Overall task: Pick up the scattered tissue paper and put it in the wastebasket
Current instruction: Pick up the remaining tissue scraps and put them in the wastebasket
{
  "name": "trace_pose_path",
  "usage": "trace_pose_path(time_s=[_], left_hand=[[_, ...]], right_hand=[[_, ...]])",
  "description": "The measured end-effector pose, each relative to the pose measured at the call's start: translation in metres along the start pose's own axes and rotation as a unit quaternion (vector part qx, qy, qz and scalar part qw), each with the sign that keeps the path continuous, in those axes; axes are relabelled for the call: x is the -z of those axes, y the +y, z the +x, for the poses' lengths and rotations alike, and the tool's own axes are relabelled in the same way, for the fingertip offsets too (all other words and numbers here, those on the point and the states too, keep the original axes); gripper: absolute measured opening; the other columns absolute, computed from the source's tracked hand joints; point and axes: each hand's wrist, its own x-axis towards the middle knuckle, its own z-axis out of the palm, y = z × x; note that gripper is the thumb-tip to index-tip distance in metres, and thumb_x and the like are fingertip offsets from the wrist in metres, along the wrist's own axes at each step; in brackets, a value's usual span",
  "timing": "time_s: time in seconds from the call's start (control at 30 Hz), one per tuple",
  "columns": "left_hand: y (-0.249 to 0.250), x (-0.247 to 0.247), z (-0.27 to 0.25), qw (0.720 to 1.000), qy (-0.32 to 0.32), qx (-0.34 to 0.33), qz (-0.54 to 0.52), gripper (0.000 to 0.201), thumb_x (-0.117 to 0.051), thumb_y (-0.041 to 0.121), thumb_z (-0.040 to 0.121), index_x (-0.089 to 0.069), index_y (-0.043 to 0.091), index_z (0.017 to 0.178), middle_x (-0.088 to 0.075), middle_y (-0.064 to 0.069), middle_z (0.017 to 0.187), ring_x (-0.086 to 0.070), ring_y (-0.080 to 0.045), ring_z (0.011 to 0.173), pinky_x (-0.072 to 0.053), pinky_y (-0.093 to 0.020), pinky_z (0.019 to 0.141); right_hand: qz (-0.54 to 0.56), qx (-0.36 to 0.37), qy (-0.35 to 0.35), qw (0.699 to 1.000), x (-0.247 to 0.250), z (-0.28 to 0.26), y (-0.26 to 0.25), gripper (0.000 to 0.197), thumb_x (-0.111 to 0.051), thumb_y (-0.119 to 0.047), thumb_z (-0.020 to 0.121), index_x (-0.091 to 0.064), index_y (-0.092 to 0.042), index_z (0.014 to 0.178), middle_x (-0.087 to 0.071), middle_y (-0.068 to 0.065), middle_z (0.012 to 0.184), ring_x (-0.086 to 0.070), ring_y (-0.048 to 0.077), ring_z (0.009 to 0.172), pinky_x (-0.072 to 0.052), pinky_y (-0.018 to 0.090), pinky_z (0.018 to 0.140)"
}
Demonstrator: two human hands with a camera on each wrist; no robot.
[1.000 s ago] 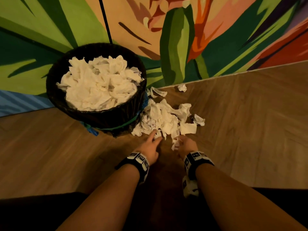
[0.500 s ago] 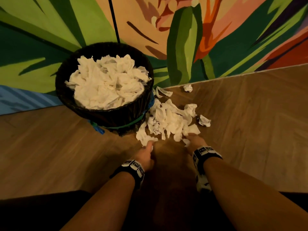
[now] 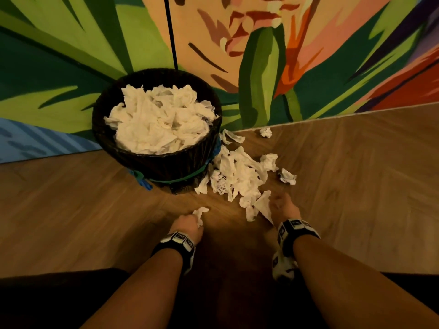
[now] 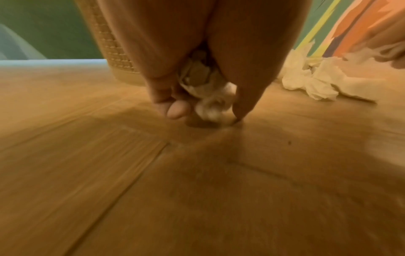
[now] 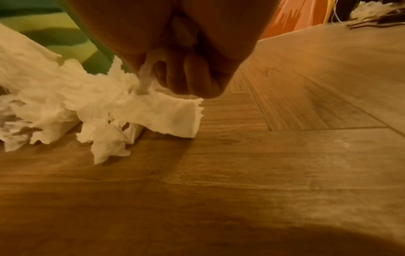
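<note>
Two hands are engaged. Your left hand (image 3: 187,225) has its fingers (image 4: 175,110) curled round a small wad (image 3: 200,213), held just off the floor (image 3: 71,210). Your right hand (image 3: 283,208) pinches a sheet (image 5: 166,114) at the near edge of the pile (image 3: 237,176); its fingers (image 5: 197,76) are closed tight on a twisted corner. The pile lies just ahead of your fingertips, touching the basket (image 3: 166,166), which is already heaped. Judgement: tissue is light, soft, crushable and tears easily. Gather it by bunching from the middle, not by corners. Loose scraps (image 3: 287,176) may drop during the lift.
</note>
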Motion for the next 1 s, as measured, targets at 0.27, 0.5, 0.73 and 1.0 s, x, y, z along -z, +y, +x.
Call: trace_pose_path(time_s=[0.27,0.5,0.73,1.0], left_hand=[[-0.006,0.022,-0.019,0.994,0.024,-0.074,-0.070,0.026,-0.052,0.024,0.095,-0.057,0.025,0.120,-0.053,-0.006,0.133,-0.057,-0.025,0.115,-0.049,-0.039,0.100],[0.040,0.068,-0.040,0.943,0.067,-0.195,-0.262,0.020,-0.059,0.025,0.090,-0.066,0.042,0.100,-0.066,0.009,0.096,-0.065,-0.010,0.069,-0.046,-0.017,0.051],[0.089,0.165,-0.086,0.853,0.243,-0.355,-0.295,0.018,-0.066,0.028,0.087,-0.054,0.021,0.075,-0.059,0.006,0.067,-0.057,-0.009,0.064,-0.050,-0.028,0.063],[0.038,0.270,-0.122,0.789,0.397,-0.311,-0.351,0.016,-0.033,0.031,0.093,-0.042,0.022,0.102,-0.040,0.011,0.066,-0.041,-0.005,0.057,-0.030,-0.029,0.053]], right_hand=[[-0.100,-0.038,-0.028,0.994,-0.002,-0.002,-0.003,0.040,-0.047,-0.037,0.100,-0.060,-0.012,0.128,-0.064,0.011,0.113,-0.061,0.028,0.099,-0.049,0.036,0.085],[0.178,-0.027,0.053,0.982,0.038,-0.006,-0.046,0.037,-0.066,-0.018,0.086,-0.062,-0.015,0.123,-0.070,0.011,0.097,-0.068,0.026,0.078,-0.056,0.034,0.063],[0.332,0.147,0.059,0.930,0.057,-0.055,-0.146,0.015,-0.048,-0.031,0.085,-0.053,-0.021,0.074,-0.052,0.003,0.078,-0.047,0.020,0.074,-0.040,0.029,0.064],[0.289,0.389,0.070,0.872,0.052,-0.110,-0.245,0.023,-0.046,0.001,0.092,-0.056,-0.016,0.103,-0.056,-0.008,0.085,-0.053,-0.008,0.071,-0.042,0.003,0.063]])
